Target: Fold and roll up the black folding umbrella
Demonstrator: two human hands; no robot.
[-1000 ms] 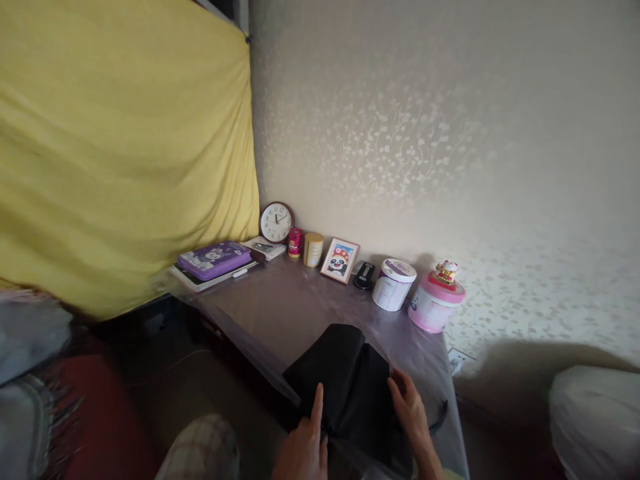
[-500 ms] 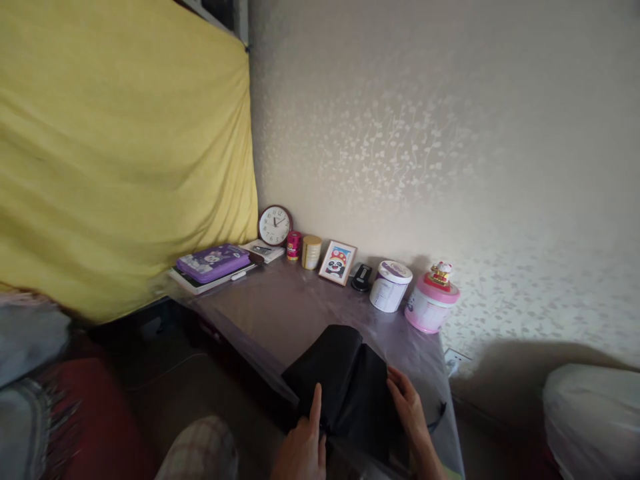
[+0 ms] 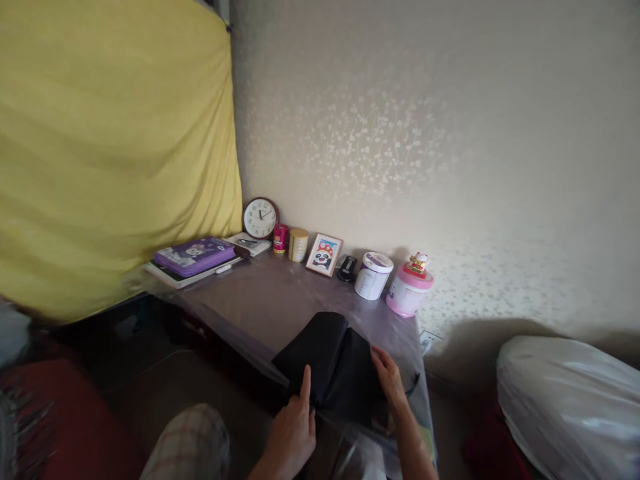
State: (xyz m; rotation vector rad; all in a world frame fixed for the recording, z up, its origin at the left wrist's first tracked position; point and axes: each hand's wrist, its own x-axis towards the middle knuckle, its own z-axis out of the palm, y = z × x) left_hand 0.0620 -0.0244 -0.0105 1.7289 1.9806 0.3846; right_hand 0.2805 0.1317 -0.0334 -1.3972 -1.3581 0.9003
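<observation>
A black umbrella [image 3: 325, 360], its fabric panels loose and folded over one another, lies across the near part of the table. My left hand [image 3: 291, 427] grips its near end; the index finger points straight out along the fabric while the other fingers curl. On the other side, my right hand [image 3: 389, 375] has its fingers closed on the right edge of a panel. A thin dark strap [image 3: 414, 383] sticks out past my right wrist. The umbrella's shaft and handle are hidden beneath the fabric and my hands.
Along the wall stand a clock [image 3: 261, 218], a pink can [image 3: 281, 239], a tan-lidded jar [image 3: 299, 245], a panda picture frame [image 3: 325, 255], a black object [image 3: 347, 269], a white tub [image 3: 373, 277] and a pink tub [image 3: 409, 292]. A purple case [image 3: 195, 257] lies left.
The view has swung slightly to the right and down, so everything sits further left and higher. Both hands keep their hold on the umbrella, with little change in its shape.
</observation>
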